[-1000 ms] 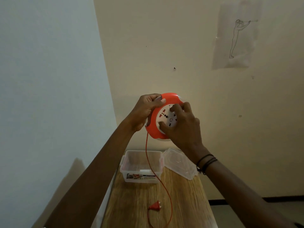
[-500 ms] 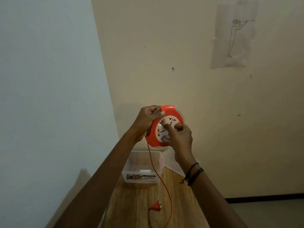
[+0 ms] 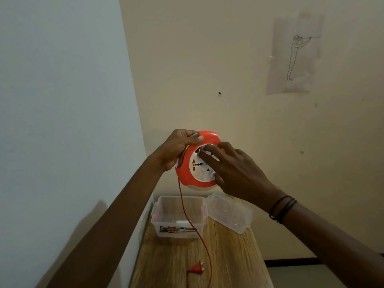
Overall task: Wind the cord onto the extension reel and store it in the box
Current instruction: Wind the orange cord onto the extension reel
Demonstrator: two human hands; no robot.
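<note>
I hold a round orange extension reel (image 3: pixel 188 177) with a white socket face up in the air above the table. My left hand (image 3: pixel 176 148) grips its upper left rim. My right hand (image 3: pixel 232 171) lies over the white face, fingers spread on it and thumb at the lower rim. A thin orange cord (image 3: pixel 190 221) hangs from the reel's left side, passes in front of the clear plastic box (image 3: pixel 164 213) and loops down to the orange plug (image 3: pixel 196 268) lying on the table.
The box stands open on a narrow wooden table (image 3: pixel 230 258) against the wall corner. Its clear lid (image 3: pixel 230 215) leans to the right of it. A paper drawing (image 3: pixel 295 57) hangs on the beige wall. A white wall runs along the left.
My right hand has gone from pinched fingers on the white face to fingers spread flat over it. The plug lies in about the same place.
</note>
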